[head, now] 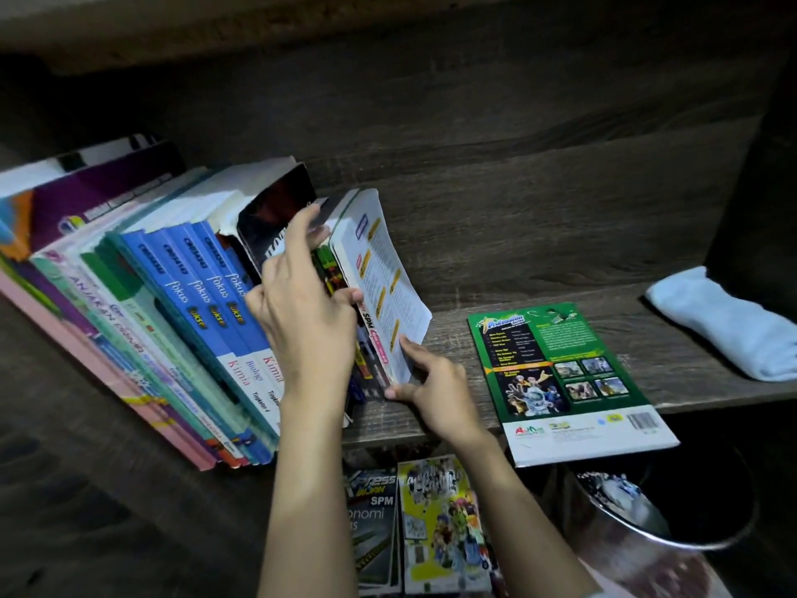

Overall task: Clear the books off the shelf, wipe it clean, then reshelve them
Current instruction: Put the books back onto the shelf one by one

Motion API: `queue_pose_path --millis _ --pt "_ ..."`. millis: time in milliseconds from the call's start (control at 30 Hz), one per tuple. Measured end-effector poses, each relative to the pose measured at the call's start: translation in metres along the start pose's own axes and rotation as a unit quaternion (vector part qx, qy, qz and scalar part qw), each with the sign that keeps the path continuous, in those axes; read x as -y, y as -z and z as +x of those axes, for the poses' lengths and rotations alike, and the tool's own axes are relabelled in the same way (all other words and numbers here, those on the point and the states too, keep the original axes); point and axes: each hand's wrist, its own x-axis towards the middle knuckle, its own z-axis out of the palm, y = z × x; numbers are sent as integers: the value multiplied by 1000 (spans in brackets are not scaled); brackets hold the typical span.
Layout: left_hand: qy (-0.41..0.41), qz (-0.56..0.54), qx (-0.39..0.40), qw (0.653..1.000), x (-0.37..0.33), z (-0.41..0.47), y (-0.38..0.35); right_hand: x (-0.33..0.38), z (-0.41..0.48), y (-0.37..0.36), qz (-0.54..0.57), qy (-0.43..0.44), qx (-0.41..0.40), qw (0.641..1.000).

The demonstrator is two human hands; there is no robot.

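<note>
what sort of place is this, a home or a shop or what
Most likely a home study corner, though little of the room shows. A dark wood-look shelf holds school revision books marked Kimia and Biologi, a light blue cloth lies on it, and a bin stands below.

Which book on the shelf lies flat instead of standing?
The green book, back cover up, beside the pale cloth; the other books stand leaning in a row at left.

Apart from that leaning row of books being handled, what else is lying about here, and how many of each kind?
Green book lying flat on the shelf: 1
White cloth on the shelf: 1
Book covers visible below the shelf: 2
Metal bin: 1
Total: 5
</note>
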Motion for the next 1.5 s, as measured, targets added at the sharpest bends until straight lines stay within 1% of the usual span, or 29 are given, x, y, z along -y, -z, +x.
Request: queue_pose_path --millis 133,267,333,400,433,533,600,633,667,700,767,833,900,933,967,1033,1100,1167,1200,1233,1300,1367,1433,1500 --pt "3 7 5 1000 0 -1 0 4 -3 0 -20 -11 2 1000" --pt "-12 38 26 999 -3 -5 2 6 -4 2 30 -32 18 999" --pt "-25 50 42 998 -5 -8 3 6 -6 5 39 -33 5 999" --pt "-37 42 39 998 -7 -12 2 9 -9 12 25 -27 -31 999" --pt "-40 22 21 999 -8 -13 2 11 -11 18 19 -22 -56 998" --pt "-34 -71 -81 994 -19 -20 -1 16 -17 38 -17 -14 -146 989" --pt "-41 -105 -126 986 -30 -28 -6 13 -25 54 -79 -34 -206 975" --pt "-43 -118 -117 985 -36 -35 -10 9 -31 65 -127 -52 -235 962" --pt "-41 -126 -83 988 -38 -41 -15 5 -33 73 -174 -71 -254 949" --pt "-32 -131 -23 991 -41 -48 -21 1 -36 81 -217 -100 -267 934" --pt "6 -118 125 985 -45 -64 -34 -9 -48 98 -268 -171 -288 903" --pt "67 -64 261 961 -46 -80 -47 -16 -56 110 -278 -223 -296 886" --pt "112 -13 373 921 -41 -97 -59 -18 -63 115 -279 -247 -291 881" --pt "132 1 414 901 -40 -105 -63 -17 -66 116 -283 -260 -289 877" --pt "158 3 438 885 -38 -110 -66 -16 -68 116 -286 -272 -285 873" --pt "200 -34 443 873 -37 -118 -67 -13 -73 119 -287 -285 -273 873" --pt "212 -66 447 867 -36 -121 -66 -11 -74 122 -274 -288 -261 880" --pt "221 -81 450 861 -37 -120 -64 -7 -75 127 -241 -301 -259 886" --pt "243 -104 449 854 -37 -118 -63 -7 -75 131 -213 -314 -259 888" --pt "274 -130 449 841 -36 -118 -63 -7 -76 133 -177 -330 -253 892" --pt "308 -164 448 823 -32 -114 -62 -10 -76 138 -97 -337 -234 907" --pt "317 -196 453 810 -29 -111 -62 -11 -77 142 24 -313 -235 920" --pt "327 -238 444 799 -29 -108 -58 -7 -75 141 145 -287 -234 917" --pt "338 -259 430 797 -28 -106 -55 -1 -72 139 185 -280 -211 918"
